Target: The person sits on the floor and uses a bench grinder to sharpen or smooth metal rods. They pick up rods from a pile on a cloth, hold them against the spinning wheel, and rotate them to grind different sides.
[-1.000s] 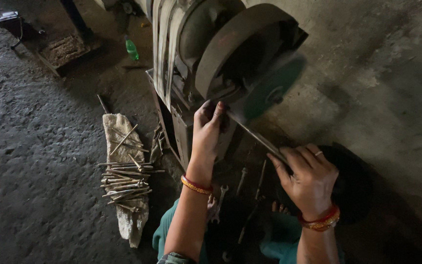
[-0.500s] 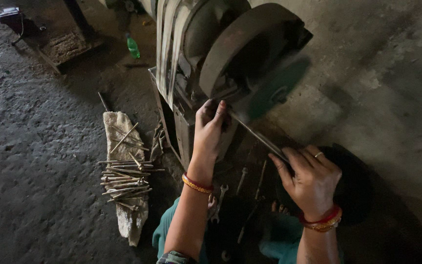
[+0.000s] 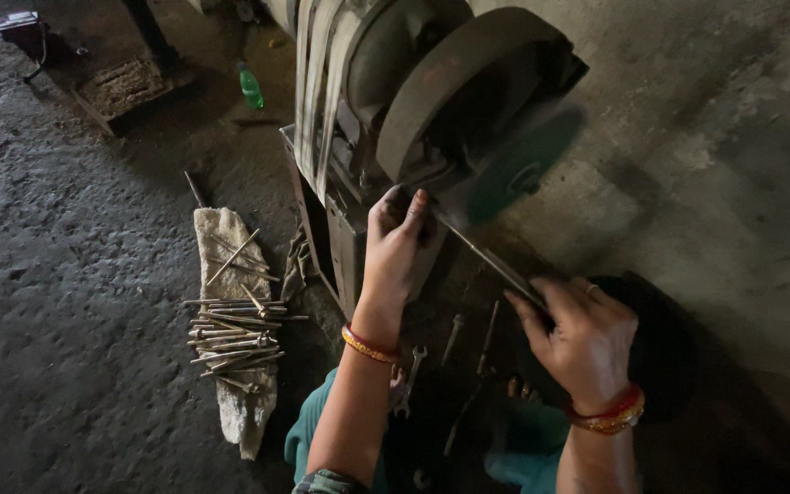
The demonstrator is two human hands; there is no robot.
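I hold a thin metal rod (image 3: 491, 259) slanted under the green grinding wheel (image 3: 516, 174) of a belt-driven grinder (image 3: 395, 110). My left hand (image 3: 395, 247) grips the rod's upper end close to the wheel and the machine's frame. My right hand (image 3: 582, 334) grips the lower end, to the right and nearer me. Both wrists wear red and gold bangles. The rod's tip is hidden behind my left fingers.
A pile of several similar metal rods (image 3: 235, 325) lies on a pale cloth (image 3: 230, 402) on the dark floor to the left. Wrenches and bolts (image 3: 450, 352) lie between my arms. A green bottle (image 3: 250, 89) and a metal tray (image 3: 125, 87) sit farther back.
Both hands keep their grip on the rod; the left hand and rod have shifted slightly up toward the wheel. The view has tilted a little.
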